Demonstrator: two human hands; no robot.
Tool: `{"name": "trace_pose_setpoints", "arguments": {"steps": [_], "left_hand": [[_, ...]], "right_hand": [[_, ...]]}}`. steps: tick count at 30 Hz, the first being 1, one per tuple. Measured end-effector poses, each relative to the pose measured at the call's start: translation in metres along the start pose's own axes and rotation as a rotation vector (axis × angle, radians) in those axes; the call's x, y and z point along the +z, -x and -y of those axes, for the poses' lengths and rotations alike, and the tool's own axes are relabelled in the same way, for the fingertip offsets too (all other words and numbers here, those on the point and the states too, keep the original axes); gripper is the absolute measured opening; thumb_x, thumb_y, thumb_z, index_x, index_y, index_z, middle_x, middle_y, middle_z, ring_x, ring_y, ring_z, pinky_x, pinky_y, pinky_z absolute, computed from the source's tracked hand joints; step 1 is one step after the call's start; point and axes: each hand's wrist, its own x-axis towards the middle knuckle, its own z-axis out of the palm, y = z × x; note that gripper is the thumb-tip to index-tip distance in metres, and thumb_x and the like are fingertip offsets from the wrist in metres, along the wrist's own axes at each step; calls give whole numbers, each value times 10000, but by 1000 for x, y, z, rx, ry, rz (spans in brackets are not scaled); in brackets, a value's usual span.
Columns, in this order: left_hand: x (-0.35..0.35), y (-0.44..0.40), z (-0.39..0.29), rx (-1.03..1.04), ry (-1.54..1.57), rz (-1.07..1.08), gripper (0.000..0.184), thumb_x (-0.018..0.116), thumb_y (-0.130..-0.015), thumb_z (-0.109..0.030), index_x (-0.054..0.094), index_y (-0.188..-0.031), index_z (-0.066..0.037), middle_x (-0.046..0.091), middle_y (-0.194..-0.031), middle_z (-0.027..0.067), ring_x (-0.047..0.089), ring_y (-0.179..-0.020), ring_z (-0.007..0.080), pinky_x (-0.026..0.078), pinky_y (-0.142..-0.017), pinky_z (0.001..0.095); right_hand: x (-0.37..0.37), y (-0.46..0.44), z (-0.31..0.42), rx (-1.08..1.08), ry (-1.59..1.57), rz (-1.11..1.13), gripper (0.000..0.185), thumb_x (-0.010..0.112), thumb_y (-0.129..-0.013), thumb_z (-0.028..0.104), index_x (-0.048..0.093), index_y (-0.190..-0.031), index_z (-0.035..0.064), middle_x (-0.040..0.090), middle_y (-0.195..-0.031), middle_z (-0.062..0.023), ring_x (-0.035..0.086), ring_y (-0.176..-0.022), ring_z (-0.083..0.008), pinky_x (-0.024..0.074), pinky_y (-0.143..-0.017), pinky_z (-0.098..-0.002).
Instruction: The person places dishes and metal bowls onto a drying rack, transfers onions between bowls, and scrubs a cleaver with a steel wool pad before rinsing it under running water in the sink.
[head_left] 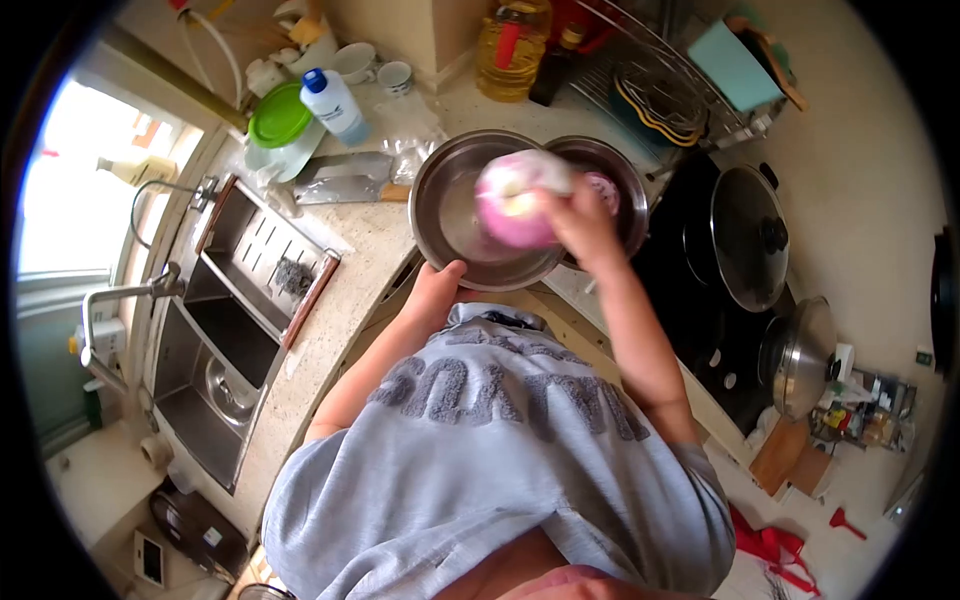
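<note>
My left hand (436, 292) grips the near left rim of a wide metal bowl (450, 190), thumb over the edge. My right hand (582, 225) is closed on a pink and white bag (528, 195), held over the right side of this bowl. The bag is smeared by motion, with a pale yellow patch on its side; its contents cannot be made out. Partly behind my right hand stands a second metal bowl (632, 205), with a pink and white printed thing (602, 188) in it. Left of the bowls a cleaver (345, 178) lies on the counter.
A blue-capped bottle (337, 108) and a green lid (281, 117) stand at the back left. The sink (190, 370) is on the left. On the right, a lidded pan (750, 240) sits on the black stove (660, 290). An oil jug (512, 55) stands behind.
</note>
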Motion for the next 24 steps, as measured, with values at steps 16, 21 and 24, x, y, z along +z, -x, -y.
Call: {"name": "trace_pose_setpoints", "arguments": {"steps": [16, 21, 24], "left_hand": [[-90, 27, 50, -59, 321, -256, 213, 470, -787, -30, 492, -996, 3, 580, -835, 69, 578, -662, 135, 500, -488, 204], [-104, 40, 47, 12, 364, -389, 177, 492, -787, -29, 497, -958, 17, 582, -797, 87, 581, -616, 144, 489, -450, 192], [-119, 27, 58, 64, 394, -444, 134, 510, -788, -40, 515, -906, 22, 569, -752, 71, 573, -600, 146, 497, -464, 201]], "right_hand": [[-64, -5, -108, 242, 1150, -120, 906, 756, -612, 358, 253, -1344, 182, 254, -1336, -272, 340, -1178, -440, 330, -968, -455], [-42, -2, -117, 234, 1289, -166, 929, 795, -566, 276, 264, -1324, 197, 324, -1272, -258, 421, -1098, -434, 394, -900, -458], [-55, -7, -116, 138, 1258, -173, 818, 754, -593, 316, 330, -1280, 187, 440, -1175, -239, 501, -1015, -400, 434, -841, -444]]}}
